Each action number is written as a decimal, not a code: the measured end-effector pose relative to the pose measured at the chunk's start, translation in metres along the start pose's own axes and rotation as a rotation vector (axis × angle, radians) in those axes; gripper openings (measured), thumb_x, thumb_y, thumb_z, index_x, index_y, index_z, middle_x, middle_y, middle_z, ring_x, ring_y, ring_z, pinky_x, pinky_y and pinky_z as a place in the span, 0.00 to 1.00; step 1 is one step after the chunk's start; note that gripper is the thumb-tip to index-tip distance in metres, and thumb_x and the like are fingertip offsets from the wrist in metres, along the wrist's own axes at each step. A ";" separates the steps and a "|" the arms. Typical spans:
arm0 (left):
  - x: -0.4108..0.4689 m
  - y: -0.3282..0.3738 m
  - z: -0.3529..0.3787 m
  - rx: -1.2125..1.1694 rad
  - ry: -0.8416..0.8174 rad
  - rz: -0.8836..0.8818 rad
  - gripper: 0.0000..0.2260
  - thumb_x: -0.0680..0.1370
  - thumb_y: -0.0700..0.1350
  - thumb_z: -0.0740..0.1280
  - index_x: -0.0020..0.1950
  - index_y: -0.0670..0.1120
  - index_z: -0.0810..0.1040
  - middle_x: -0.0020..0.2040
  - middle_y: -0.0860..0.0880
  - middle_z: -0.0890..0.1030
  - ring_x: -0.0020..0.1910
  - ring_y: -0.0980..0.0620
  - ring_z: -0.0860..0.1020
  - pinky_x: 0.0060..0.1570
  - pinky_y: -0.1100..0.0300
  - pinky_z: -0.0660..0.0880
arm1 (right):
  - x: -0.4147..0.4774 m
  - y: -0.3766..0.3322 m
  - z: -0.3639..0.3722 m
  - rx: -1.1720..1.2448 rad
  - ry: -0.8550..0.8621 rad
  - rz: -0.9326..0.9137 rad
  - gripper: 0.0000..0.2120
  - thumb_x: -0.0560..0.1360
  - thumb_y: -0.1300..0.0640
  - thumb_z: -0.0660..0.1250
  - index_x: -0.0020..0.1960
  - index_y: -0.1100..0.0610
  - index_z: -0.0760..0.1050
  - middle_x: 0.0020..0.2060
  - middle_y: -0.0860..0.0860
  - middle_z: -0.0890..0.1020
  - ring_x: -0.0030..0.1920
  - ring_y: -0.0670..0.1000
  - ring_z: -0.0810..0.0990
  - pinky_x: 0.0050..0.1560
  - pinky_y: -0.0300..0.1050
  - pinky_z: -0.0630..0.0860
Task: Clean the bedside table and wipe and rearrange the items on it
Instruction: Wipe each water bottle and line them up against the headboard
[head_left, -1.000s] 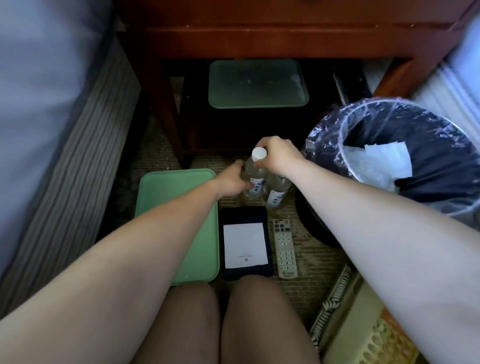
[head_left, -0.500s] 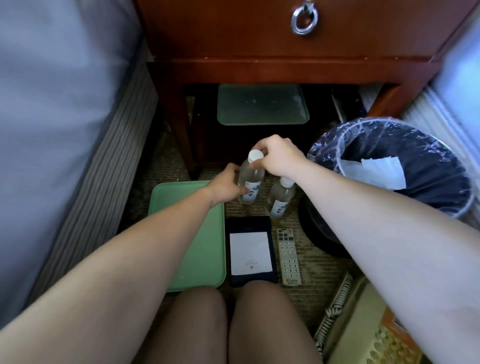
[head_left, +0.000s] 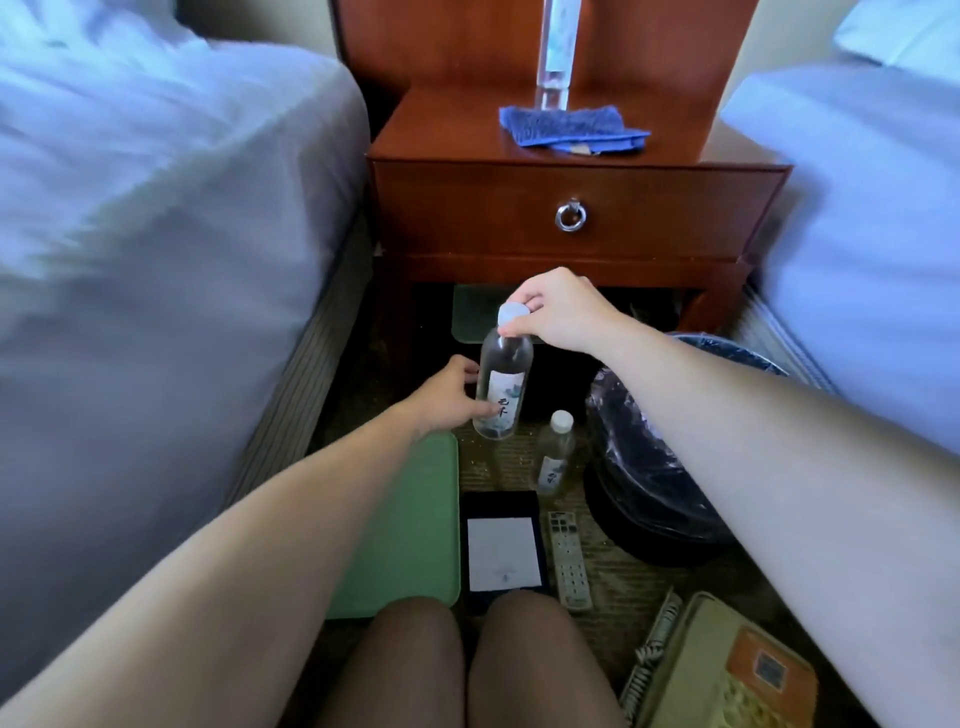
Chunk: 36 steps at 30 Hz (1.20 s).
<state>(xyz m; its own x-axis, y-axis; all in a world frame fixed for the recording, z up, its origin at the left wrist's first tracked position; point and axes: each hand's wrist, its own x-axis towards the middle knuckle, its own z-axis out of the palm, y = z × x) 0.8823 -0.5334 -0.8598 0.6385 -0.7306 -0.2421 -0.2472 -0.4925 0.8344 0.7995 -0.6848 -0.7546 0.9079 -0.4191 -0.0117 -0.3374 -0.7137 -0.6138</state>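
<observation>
1. Farthest left, a bed (head_left: 130, 234) with pale sheets ran along the carpet.
2. Beside it a green tray (head_left: 410, 530) lay flat on the floor, partly hidden under the left forearm.
3. The left hand (head_left: 447, 397) held the lower body of a clear water bottle (head_left: 503, 384), with the thumb on the label and the fingers curled behind.
4. The right hand (head_left: 561, 312) pinched the bottle's white cap from above. The bottle hung nearly upright, off the carpet, in front of the open lower part of the bedside table (head_left: 467, 208).
5. On the tabletop lay a blue cloth (head_left: 571, 127). Just behind it stood a tall clear item (head_left: 556, 52), too blurred to identify.
6. On the floor below the hands lay a dark notepad folder (head_left: 501, 551). A smaller bottle (head_left: 555, 457) stood upright just beyond it, and a remote control (head_left: 569, 566) lay just right of the folder.
7. Further right stood a lined bin (head_left: 649, 457), with a telephone (head_left: 727, 670) nearer the knees.
</observation>
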 end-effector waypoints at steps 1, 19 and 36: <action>-0.006 0.006 -0.003 -0.004 0.001 0.015 0.31 0.73 0.43 0.75 0.71 0.43 0.64 0.69 0.45 0.72 0.63 0.50 0.73 0.63 0.55 0.72 | -0.005 -0.008 -0.008 -0.003 0.018 -0.016 0.10 0.63 0.45 0.78 0.42 0.46 0.82 0.40 0.43 0.85 0.48 0.48 0.83 0.56 0.53 0.78; -0.099 0.112 -0.050 -0.076 0.049 0.335 0.22 0.71 0.46 0.77 0.63 0.45 0.75 0.55 0.49 0.82 0.55 0.52 0.81 0.55 0.60 0.78 | -0.085 -0.109 -0.097 0.206 0.407 -0.163 0.13 0.71 0.48 0.74 0.54 0.52 0.82 0.51 0.48 0.82 0.51 0.49 0.80 0.51 0.45 0.78; -0.039 0.175 -0.113 -0.327 0.135 0.359 0.19 0.75 0.52 0.72 0.61 0.46 0.74 0.52 0.50 0.83 0.49 0.57 0.83 0.46 0.62 0.80 | 0.018 -0.133 -0.119 0.412 0.454 -0.090 0.24 0.76 0.38 0.62 0.63 0.54 0.74 0.54 0.49 0.79 0.51 0.49 0.78 0.36 0.39 0.69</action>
<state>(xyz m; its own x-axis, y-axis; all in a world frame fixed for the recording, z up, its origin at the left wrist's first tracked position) 0.8967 -0.5375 -0.6487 0.6491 -0.7483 0.1368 -0.2408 -0.0315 0.9701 0.8316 -0.6642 -0.5789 0.7013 -0.6286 0.3361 -0.0582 -0.5204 -0.8519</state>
